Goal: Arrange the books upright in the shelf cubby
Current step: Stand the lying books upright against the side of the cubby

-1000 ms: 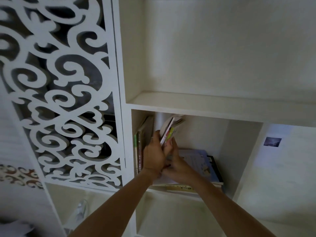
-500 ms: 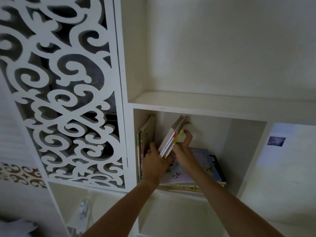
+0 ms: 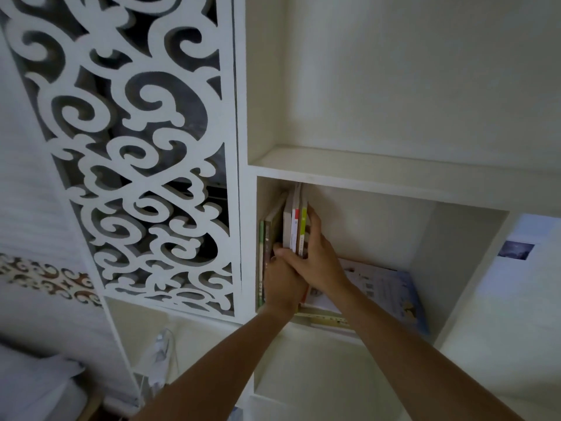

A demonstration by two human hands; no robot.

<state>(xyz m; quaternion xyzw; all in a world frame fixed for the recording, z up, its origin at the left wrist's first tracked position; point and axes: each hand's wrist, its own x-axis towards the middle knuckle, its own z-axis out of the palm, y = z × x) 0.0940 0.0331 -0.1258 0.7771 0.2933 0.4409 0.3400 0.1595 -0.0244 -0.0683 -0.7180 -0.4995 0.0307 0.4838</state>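
Books [image 3: 295, 226] stood almost upright in the cubby [image 3: 461, 238], a thin bundle of about three with white, red and green spines, set near the left wall just beside the upright books [image 3: 267, 244] already leaning there. A narrow gap showed between the two groups near their tops. The right hand [image 3: 315, 259] lay flat along the bundle's right face, fingers fairly straight and pressing leftward, thumb crossing the spines low down. The left hand [image 3: 282, 281] sat below it at the bundle's lower front edge; its fingers seemed to curl toward the spines, but the right hand covered most of them, so whether they gripped could not be told. To the right, a flat stack [image 3: 391, 290] of books lay on the cubby floor, its near edge jutting a little past the shelf front.

The step in hand looked like closing the bundle against the leaning books. To do it well, the right palm would want to push evenly along the cover's height, not just at the top, so the bottoms did not slide out toward the flat stack. The left hand could square the spines flush with the others and steady the base. The right hand would best let go only once the row rested on the wall, since thin soft covers would likely slump. The flat stack was yet to be stood up.
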